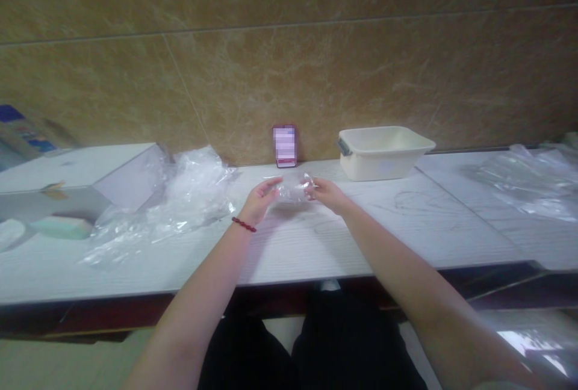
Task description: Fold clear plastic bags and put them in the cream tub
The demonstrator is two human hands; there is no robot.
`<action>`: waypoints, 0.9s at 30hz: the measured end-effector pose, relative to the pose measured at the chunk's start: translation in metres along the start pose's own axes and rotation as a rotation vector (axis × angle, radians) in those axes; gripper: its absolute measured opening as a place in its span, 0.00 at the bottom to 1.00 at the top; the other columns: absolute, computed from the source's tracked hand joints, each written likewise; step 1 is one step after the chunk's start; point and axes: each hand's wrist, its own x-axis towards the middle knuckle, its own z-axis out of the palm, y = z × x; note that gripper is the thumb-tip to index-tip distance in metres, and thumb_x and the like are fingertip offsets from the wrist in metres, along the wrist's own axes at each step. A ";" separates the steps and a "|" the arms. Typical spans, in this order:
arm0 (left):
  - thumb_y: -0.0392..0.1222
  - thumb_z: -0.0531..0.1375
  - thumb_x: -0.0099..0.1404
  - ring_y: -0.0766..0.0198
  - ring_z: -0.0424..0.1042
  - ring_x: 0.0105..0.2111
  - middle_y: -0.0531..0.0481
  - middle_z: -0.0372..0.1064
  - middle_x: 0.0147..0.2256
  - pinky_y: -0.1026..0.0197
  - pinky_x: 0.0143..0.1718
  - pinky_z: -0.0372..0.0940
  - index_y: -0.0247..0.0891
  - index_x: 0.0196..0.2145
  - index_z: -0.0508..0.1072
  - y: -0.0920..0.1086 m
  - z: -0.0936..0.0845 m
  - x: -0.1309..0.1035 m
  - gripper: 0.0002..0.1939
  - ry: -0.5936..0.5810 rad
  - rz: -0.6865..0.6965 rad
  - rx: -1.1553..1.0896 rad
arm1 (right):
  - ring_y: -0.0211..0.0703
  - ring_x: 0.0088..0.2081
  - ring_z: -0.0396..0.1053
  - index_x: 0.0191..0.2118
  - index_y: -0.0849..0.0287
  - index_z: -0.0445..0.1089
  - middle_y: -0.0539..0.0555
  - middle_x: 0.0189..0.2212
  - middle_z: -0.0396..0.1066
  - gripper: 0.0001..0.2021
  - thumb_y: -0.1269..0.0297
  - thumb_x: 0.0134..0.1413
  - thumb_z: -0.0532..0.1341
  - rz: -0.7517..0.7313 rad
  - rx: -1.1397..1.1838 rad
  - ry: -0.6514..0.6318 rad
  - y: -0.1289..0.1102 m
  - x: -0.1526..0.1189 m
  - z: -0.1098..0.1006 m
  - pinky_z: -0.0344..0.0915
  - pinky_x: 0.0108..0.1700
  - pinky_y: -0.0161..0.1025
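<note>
Between my two hands, just above the pale wood-grain table, is a small clear plastic bag, crinkled and shiny. My left hand, with a dark red beaded bracelet at the wrist, grips its left end between thumb and fingers. At the other end my right hand pinches the plastic. Whether anything lies inside the bag is too blurred to tell. Behind it a phone leans upright on the wall, its screen lit. A heap of clear plastic bags lies left of my left hand.
A cream plastic bin with a grey handle stands at the back right. More clear plastic lies at the far right. On the left are a white box and a pale green block. The tiled wall borders the table's back.
</note>
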 end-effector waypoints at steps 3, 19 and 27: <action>0.37 0.61 0.48 0.68 0.65 0.33 0.48 0.67 0.38 0.64 0.37 0.58 0.36 0.39 0.69 0.001 0.001 0.000 0.17 0.011 -0.001 -0.036 | 0.35 0.28 0.64 0.38 0.61 0.67 0.51 0.27 0.67 0.17 0.59 0.39 0.60 -0.027 -0.113 -0.047 0.005 0.001 -0.001 0.63 0.32 0.35; 0.34 0.62 0.46 0.60 0.67 0.39 0.49 0.65 0.39 0.56 0.41 0.61 0.39 0.41 0.64 0.014 0.004 -0.007 0.22 -0.123 -0.110 -0.245 | 0.38 0.35 0.63 0.39 0.56 0.68 0.54 0.39 0.63 0.18 0.56 0.38 0.61 -0.166 -0.438 0.033 0.007 -0.002 -0.001 0.61 0.37 0.36; 0.32 0.62 0.46 0.58 0.66 0.41 0.49 0.64 0.40 0.56 0.40 0.62 0.39 0.41 0.64 0.011 0.004 -0.009 0.23 -0.165 -0.129 -0.263 | 0.39 0.34 0.64 0.31 0.61 0.68 0.53 0.33 0.67 0.13 0.59 0.37 0.61 -0.128 -0.335 -0.028 0.001 -0.006 0.005 0.60 0.35 0.36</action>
